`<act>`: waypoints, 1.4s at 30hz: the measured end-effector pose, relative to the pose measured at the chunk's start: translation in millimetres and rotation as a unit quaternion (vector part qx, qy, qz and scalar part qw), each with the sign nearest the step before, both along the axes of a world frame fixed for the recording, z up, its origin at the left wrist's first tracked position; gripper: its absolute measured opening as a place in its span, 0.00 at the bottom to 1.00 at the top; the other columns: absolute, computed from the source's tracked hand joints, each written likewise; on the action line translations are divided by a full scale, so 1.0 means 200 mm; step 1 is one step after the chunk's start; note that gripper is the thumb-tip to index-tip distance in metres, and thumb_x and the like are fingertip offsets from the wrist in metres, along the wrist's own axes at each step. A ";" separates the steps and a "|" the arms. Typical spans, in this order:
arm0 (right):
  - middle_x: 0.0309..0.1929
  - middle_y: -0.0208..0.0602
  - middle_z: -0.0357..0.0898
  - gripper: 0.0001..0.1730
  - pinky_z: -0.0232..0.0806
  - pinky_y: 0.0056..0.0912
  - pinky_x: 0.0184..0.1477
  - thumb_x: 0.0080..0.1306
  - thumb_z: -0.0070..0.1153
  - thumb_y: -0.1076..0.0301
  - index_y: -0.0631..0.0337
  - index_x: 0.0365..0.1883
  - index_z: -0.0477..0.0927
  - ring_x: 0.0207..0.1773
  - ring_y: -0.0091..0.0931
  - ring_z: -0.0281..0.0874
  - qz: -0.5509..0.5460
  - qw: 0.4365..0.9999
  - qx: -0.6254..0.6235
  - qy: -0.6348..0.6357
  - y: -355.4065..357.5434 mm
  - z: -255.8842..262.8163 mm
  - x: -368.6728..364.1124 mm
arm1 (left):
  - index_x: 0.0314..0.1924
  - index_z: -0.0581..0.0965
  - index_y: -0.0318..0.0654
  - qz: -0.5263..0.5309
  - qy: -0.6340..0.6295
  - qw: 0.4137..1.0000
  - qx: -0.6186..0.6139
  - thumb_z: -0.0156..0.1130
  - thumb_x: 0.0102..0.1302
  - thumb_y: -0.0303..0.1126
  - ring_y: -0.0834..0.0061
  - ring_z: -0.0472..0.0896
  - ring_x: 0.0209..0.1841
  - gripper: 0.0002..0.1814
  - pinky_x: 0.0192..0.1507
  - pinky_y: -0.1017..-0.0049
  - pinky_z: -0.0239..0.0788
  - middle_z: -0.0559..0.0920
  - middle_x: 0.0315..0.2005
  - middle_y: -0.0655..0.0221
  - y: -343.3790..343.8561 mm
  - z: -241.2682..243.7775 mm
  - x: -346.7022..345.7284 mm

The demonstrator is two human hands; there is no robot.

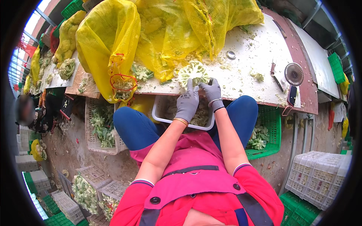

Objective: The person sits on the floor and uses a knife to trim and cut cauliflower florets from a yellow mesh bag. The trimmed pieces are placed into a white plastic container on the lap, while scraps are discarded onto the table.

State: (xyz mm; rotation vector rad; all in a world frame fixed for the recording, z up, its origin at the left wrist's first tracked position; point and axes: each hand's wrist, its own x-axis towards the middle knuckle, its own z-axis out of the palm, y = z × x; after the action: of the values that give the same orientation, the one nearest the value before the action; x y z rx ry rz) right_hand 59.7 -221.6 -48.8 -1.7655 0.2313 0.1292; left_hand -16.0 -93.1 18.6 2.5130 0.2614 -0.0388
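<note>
A cut cauliflower head (pixel 193 73) is at the table's near edge, its pale branching stems facing me. My left hand (pixel 187 103), in a grey work glove, grips its near left side. On the near right side, the gloved fingers of my right hand (pixel 212 91) are curled against the same head. Whether those fingers also hold something small is hidden. Below both hands, a white plastic tub (pixel 162 118) holds cauliflower pieces between my knees. Yellow mesh sacks (pixel 169 36) of cauliflower lie just beyond the head.
To the right on the table are a knife (pixel 272 68), a black-handled tool (pixel 278 83), a small fan (pixel 293 74), a phone (pixel 292 95) and a metal lid (pixel 231 55). A white crate (pixel 90 124) and a green crate (pixel 275 138) flank my legs. A person (pixel 36 115) is at far left.
</note>
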 end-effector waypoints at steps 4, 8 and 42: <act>0.43 0.41 0.83 0.27 0.76 0.30 0.42 0.56 0.72 0.70 0.69 0.51 0.75 0.40 0.27 0.82 -0.009 0.998 0.059 -0.032 -0.01 -0.04 -0.02 | 0.74 0.61 0.42 0.009 -0.019 0.999 -0.031 0.43 0.80 0.50 0.42 0.85 0.40 0.30 0.42 0.50 0.75 0.85 0.40 0.42 0.03 -0.02 -0.04; 0.45 0.44 0.83 0.25 0.75 0.29 0.47 0.58 0.69 0.72 0.70 0.52 0.74 0.45 0.28 0.82 -0.018 0.998 0.060 -0.015 0.02 -0.06 0.00 | 0.76 0.58 0.40 -0.017 -0.026 0.999 -0.011 0.41 0.80 0.51 0.43 0.85 0.40 0.32 0.43 0.50 0.75 0.85 0.39 0.42 0.02 -0.10 0.04; 0.65 0.32 0.72 0.34 0.73 0.29 0.58 0.69 0.60 0.67 0.56 0.73 0.67 0.57 0.26 0.77 0.210 0.898 0.368 0.114 -0.11 0.15 -0.36 | 0.79 0.57 0.43 -0.060 0.058 0.813 -0.576 0.47 0.80 0.53 0.87 0.62 0.15 0.35 0.16 0.84 0.53 0.70 0.18 0.75 0.30 -0.11 -0.28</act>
State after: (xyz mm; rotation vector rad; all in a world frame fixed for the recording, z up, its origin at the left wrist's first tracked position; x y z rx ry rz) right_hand -13.1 -244.0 -18.0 -1.0110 -0.0432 0.6530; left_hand -72.4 -33.4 -3.6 1.2971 0.0696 -0.3065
